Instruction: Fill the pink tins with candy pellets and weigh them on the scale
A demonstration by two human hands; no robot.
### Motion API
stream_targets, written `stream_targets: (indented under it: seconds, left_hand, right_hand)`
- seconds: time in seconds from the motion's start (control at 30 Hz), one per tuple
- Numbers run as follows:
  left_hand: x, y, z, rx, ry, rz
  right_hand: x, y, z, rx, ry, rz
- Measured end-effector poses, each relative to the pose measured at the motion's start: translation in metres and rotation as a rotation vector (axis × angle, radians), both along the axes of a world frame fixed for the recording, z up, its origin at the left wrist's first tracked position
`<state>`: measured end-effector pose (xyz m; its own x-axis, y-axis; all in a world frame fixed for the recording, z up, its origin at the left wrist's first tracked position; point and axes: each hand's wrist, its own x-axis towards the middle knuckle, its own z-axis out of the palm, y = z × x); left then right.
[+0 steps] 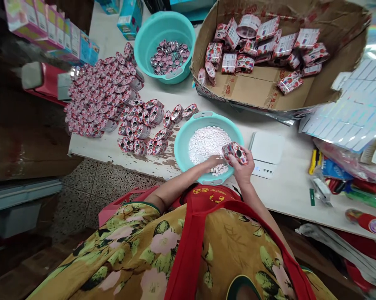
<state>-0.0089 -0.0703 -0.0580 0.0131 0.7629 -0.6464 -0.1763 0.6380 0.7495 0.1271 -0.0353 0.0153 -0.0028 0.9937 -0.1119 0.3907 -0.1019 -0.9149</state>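
Observation:
My right hand (245, 167) is closed around a small oval tin (232, 151) with a red-and-white fruit print. A dark round hole shows in the tin's end, and it is held tilted over the right side of a turquoise basin (180, 146). Small white and pale pink candies (208, 141) cover the basin's floor. Low inside the basin, beside the tin, my left hand (215, 161) reaches among the candies with its fingers drawn together. What those fingers hold is hidden. Just right of my right hand lies a white digital scale (270, 146).
Many similar tins (95, 93) stand massed on the left, with several looser ones (140, 130) nearer the basin. Behind are another turquoise basin (142, 39) of small round caps (169, 58) and a cardboard box (250, 85) of tins. A yellow cutter (313, 161) lies right.

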Motion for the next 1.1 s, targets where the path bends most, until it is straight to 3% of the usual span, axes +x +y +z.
stream_targets:
  seconds: [0.1, 0.2, 0.3, 0.53, 0.63, 0.77, 0.93, 1.1]
  left_hand:
    - [-0.029, 0.001, 0.003, -0.063, -0.250, 0.012]
    - [-0.047, 0.009, 0.006, -0.239, -0.476, 0.212]
    - [-0.052, 0.021, 0.017, -0.317, -0.535, 0.392]
    - [-0.041, 0.033, 0.086, 0.074, -0.430, 0.543]
    - [-0.033, 0.032, 0.103, 0.163, -0.291, 0.568]
    - [-0.031, 0.030, 0.100, 0.170, -0.165, 0.551]
    - [-0.034, 0.032, 0.088, 0.259, -0.307, 0.626]
    - [-0.035, 0.040, 0.090, 0.231, -0.335, 0.656]
  right_hand:
    - [0.012, 0.008, 0.015, -0.067, 0.119, -0.093]
    - [0.017, 0.011, 0.024, -0.101, 0.131, -0.097]
    - [0.014, 0.007, 0.025, -0.150, 0.095, -0.013]
    - [-0.018, -0.007, 0.014, -0.119, -0.052, 0.284]
    - [-0.033, -0.009, 0.010, -0.104, -0.105, 0.360]
    - [-0.041, -0.008, 0.006, -0.109, -0.189, 0.381]
    - [-0.045, -0.006, 0.011, -0.127, -0.300, 0.377]
    - [-0.050, -0.003, 0.017, -0.141, -0.348, 0.408]
